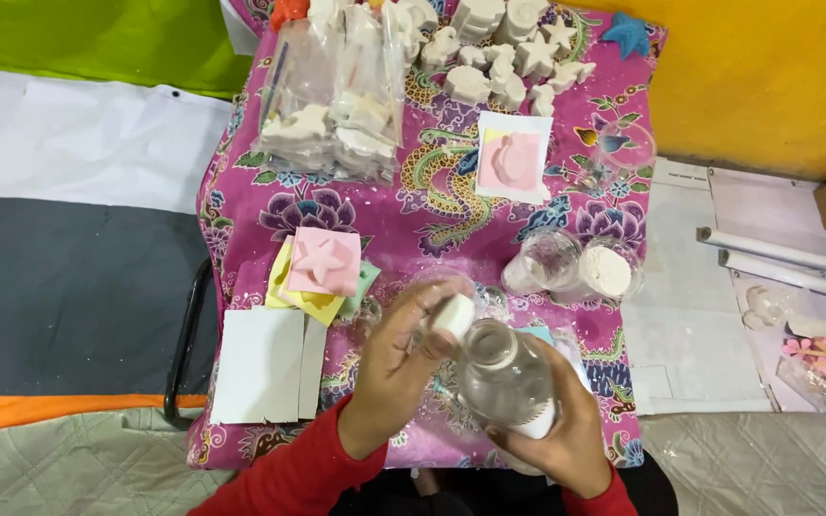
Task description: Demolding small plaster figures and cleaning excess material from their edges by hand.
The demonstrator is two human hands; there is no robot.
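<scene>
My right hand [556, 430] grips a clear plastic bottle [504, 377] from below, tilted toward me with its open mouth facing up-left. My left hand [399, 368] holds the bottle's white cap [453, 315] between fingertips, just off the mouth. Both hands hover over the near edge of a small table covered in pink flowered cloth [270, 205]. Just beyond the bottle stand two clear cups: one looks nearly empty [542, 263], the other holds white powder [607, 270].
A pink star mould on yellow and green moulds [320, 263] lies left of my hands, with white cards [260, 363] near the edge. Another pink mould on paper [511, 158], bagged plaster figures [336, 96] and loose white figures [499, 57] fill the far side.
</scene>
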